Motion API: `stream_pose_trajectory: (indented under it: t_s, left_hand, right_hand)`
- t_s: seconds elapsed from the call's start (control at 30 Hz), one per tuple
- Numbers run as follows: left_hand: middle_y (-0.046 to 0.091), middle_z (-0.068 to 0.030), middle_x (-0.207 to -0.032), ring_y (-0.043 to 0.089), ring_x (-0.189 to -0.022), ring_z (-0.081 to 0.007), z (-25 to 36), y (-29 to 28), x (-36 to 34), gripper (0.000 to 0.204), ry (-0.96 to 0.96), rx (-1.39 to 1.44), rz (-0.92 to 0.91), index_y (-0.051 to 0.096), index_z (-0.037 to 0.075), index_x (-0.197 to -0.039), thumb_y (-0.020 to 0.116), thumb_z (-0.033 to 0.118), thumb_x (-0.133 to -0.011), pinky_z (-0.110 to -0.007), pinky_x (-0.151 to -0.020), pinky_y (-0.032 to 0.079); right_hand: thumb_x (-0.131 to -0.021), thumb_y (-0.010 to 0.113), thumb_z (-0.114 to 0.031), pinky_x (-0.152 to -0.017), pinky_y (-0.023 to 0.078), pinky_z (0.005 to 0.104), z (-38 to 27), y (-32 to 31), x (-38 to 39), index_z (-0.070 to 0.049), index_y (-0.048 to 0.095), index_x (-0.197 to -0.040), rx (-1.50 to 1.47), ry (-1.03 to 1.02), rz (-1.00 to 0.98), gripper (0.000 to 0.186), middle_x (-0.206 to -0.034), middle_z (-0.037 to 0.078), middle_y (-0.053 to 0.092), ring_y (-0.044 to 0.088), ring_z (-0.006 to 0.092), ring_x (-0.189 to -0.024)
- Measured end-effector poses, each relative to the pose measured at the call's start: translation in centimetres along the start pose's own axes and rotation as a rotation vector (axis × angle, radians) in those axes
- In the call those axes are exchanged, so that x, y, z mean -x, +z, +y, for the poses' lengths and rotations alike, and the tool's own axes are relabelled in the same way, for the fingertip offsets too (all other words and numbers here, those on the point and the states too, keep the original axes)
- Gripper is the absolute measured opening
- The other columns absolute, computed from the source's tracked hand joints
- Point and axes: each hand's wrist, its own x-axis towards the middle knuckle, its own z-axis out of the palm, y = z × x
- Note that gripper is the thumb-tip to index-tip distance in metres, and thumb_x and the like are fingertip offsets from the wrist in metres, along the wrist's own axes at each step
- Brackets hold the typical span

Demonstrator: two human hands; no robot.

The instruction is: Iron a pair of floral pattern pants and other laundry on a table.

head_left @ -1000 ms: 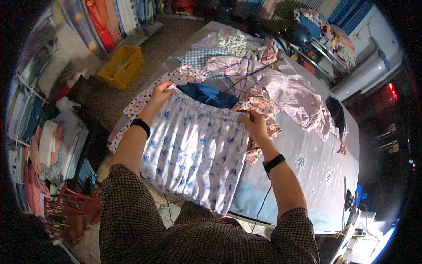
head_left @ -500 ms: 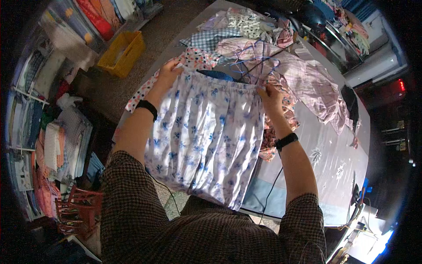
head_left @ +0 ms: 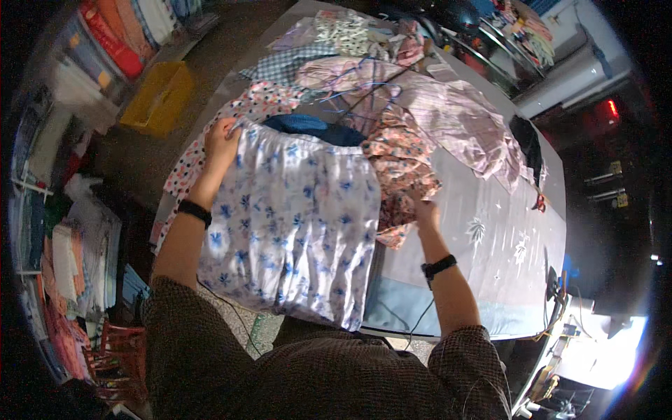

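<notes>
One snug pinch limits droop: our left hand (head_left: 222,138) is gripping the flowered garment (head_left: 290,217) near the table's (head_left: 462,203) left edge. Our right hand (head_left: 427,211), we can't tell.

well out past the left hand (head_left: 221,142), up and to its left, a yellow crate (head_left: 145,115) stands on the floor; nearer the body on that side are piled folded cloths (head_left: 94,245) and a reddish slatted chair (head_left: 115,350). ahead, between the hands — a blue checked cloth (head_left: 287,66). beyond the right hand (head_left: 425,210), a pink plaid garment (head_left: 462,122) spreads over the table (head_left: 448,234) — with a black cloth (head_left: 525,140) farther right.
</notes>
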Motion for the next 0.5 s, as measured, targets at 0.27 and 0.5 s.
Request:
stream_pose_trajectory:
  t_s: [0.27, 0.5]
  left_hand:
    - [0.059, -0.0136, -0.11, 0.057, -0.102, -0.0295, 14.7, 7.8, 20.2, 0.034, 0.435, -0.033, -0.608, 0.057, 0.002, -0.115, 0.066, 0.016, -0.085, -0.041, -0.094, 0.043]
    - [0.046, -0.0199, -0.135, 0.042, -0.127, -0.0369, 16.7, 13.2, 31.8, 0.051, 0.159, -0.27, -0.85, 0.053, 0.007, -0.125, 0.067, 0.03, -0.081, -0.046, -0.105, 0.034]
  right_hand:
    - [-0.089, 0.062, -0.017, -0.043, 0.036, 0.0282, 0.0, -1.6, 0.8, 0.0, 0.062, -0.089, -0.291, -0.235, 0.022, 0.017, -0.069, 0.004, 0.06, 0.049, 0.0117, -0.053]
    - [-0.091, 0.056, -0.014, -0.063, 0.044, 0.0279, 4.5, -24.2, 4.5, -0.003, 0.061, -0.095, -1.195, -0.589, 0.33, 0.013, -0.088, 0.003, 0.062, 0.056, 0.0133, -0.075]
